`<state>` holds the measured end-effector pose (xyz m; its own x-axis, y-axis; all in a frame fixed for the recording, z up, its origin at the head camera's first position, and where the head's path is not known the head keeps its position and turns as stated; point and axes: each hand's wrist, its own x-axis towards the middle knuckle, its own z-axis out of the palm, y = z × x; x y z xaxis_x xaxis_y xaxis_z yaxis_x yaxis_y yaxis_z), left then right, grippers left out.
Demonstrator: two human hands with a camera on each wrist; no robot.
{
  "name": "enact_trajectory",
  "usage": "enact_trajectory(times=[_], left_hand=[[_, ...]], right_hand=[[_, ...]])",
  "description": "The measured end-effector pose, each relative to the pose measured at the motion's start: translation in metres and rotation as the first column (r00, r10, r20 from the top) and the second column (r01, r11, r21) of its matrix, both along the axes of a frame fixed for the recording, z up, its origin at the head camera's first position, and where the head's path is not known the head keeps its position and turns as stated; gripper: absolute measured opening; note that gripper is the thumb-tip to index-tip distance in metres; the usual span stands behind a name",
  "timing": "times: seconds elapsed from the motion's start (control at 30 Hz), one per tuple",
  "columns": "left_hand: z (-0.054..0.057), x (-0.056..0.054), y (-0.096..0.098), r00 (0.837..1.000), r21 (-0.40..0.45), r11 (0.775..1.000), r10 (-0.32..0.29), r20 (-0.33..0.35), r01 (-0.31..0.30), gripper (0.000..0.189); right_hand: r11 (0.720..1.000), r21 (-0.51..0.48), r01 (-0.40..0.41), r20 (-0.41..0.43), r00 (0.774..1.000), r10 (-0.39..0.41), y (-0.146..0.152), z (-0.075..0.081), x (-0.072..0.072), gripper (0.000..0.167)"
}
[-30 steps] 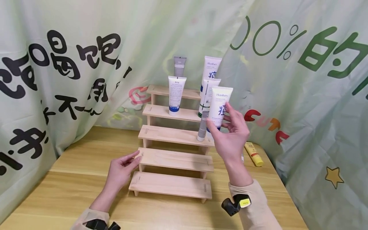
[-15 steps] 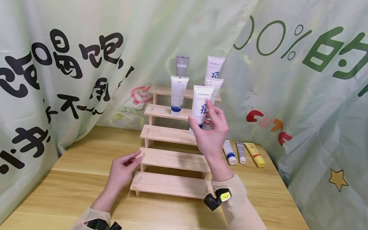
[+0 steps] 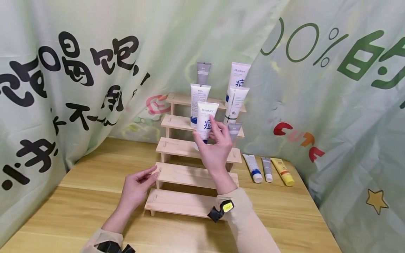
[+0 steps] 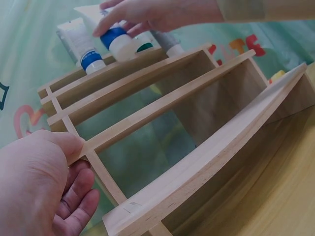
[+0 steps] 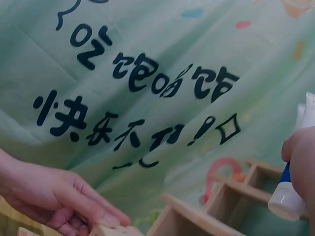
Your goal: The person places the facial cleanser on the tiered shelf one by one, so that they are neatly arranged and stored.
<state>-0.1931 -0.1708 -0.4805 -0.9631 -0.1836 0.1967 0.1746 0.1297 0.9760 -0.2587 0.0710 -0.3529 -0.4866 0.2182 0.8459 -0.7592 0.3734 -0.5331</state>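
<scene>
My right hand (image 3: 216, 147) grips a white squeeze tube (image 3: 206, 117) with blue lettering, cap downward. The tube is over the left half of the middle step of a wooden tiered display stand (image 3: 186, 200); in the left wrist view its white cap (image 4: 123, 48) shows below the blue band. My left hand (image 3: 137, 186) pinches the left end of the second-lowest step between thumb and fingers. Behind the held tube, a white-and-blue tube (image 3: 199, 93) stands one step higher. A small grey tube (image 3: 234, 130) stands at the right of the middle step, partly hidden by my right hand.
On the upper steps stand another grey tube (image 3: 203, 73), a tall white tube (image 3: 238, 74) and a green-banded tube (image 3: 235, 103). On the table right of the stand lie a blue-banded tube (image 3: 252, 168), a grey tube (image 3: 267, 169) and a yellow tube (image 3: 282, 171). A printed curtain (image 3: 177, 42) hangs behind.
My right hand has carried the white tube leftward from the stand's right side, slightly lower now, uncovering the tubes on the table. My left hand keeps its hold on the step.
</scene>
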Motion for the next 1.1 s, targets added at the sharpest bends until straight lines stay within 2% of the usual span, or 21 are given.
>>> enact_trajectory(times=[0.3, 0.67, 0.9, 1.1], left_hand=[[-0.004, -0.003, 0.000, 1.000, 0.016, 1.000, -0.003, 0.000, 0.003, 0.034], [-0.004, -0.002, -0.001, 1.000, -0.003, 1.000, 0.002, -0.020, -0.002, 0.034], [-0.006, -0.002, -0.002, 1.000, -0.035, 0.999, 0.005, -0.018, -0.005, 0.033], [-0.004, -0.001, -0.001, 1.000, -0.005, 1.000, -0.003, -0.024, 0.003, 0.033]], right_hand=[[1.000, 0.012, 0.009, -0.064, 0.998, -0.009, -0.012, -0.017, -0.014, 0.068], [0.999, 0.022, 0.036, -0.068, 0.997, -0.035, -0.025, -0.035, -0.022, 0.067], [1.000, 0.025, 0.014, -0.107, 0.994, -0.012, -0.028, -0.041, -0.025, 0.068], [0.999, 0.049, 0.009, -0.125, 0.992, -0.003, -0.027, -0.042, -0.028, 0.069]])
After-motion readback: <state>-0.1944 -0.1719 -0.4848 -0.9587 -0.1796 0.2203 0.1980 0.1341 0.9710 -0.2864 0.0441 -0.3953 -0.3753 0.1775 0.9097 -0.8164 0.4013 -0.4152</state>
